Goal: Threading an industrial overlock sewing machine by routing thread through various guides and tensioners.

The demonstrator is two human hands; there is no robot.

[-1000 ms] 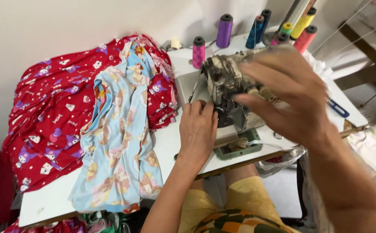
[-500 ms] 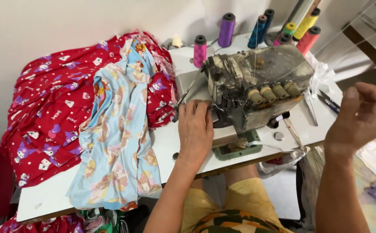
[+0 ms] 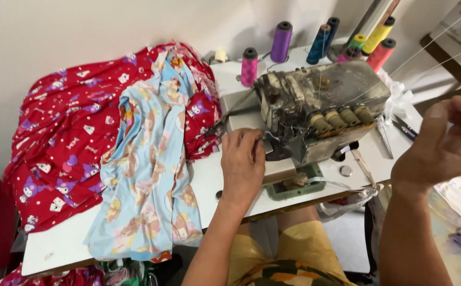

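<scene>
Now resting the left hand [image 3: 242,165] flat, fingers loose, on the desk [image 3: 209,182] against the grimy overlock machine [image 3: 320,114]; raising the right hand [image 3: 445,145] clear at the right edge, fingers curled, seemingly pinching thread, though cannot tell. Lying beside: blue printed fabric [image 3: 148,175] over red fabric [image 3: 66,143].

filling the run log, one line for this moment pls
left hand: flat by grimy grey overlock sewing machine | right hand: raised, pinching thin white thread

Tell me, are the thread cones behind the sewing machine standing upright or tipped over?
Upright. The thread cones stand on end behind the sewing machine, tops pointing up.
</scene>
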